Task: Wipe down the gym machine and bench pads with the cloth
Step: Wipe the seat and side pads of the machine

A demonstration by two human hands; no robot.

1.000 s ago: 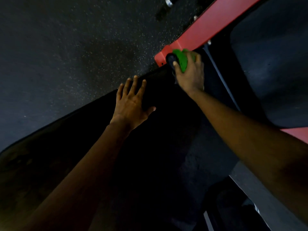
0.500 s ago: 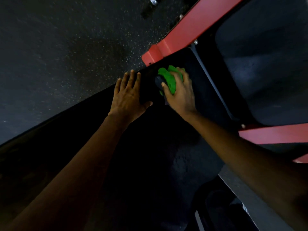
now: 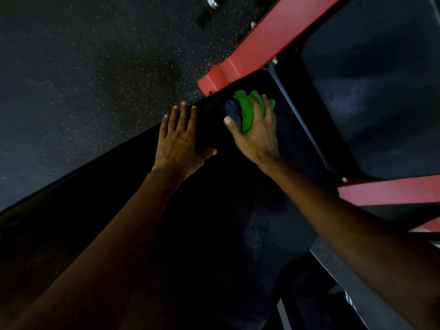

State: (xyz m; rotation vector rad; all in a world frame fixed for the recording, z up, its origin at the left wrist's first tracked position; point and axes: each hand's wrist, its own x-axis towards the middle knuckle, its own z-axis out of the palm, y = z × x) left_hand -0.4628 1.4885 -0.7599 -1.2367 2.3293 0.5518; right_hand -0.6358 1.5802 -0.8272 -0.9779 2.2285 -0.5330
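The right hand (image 3: 258, 136) curls its fingers over a bunched green cloth (image 3: 245, 110) on the matte black pad (image 3: 214, 210). The left hand (image 3: 178, 141) lies flat, fingers slightly spread.

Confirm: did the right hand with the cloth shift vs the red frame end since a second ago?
Yes. The right hand and cloth were at the red frame end; now they sit lower in view, on the black pad.
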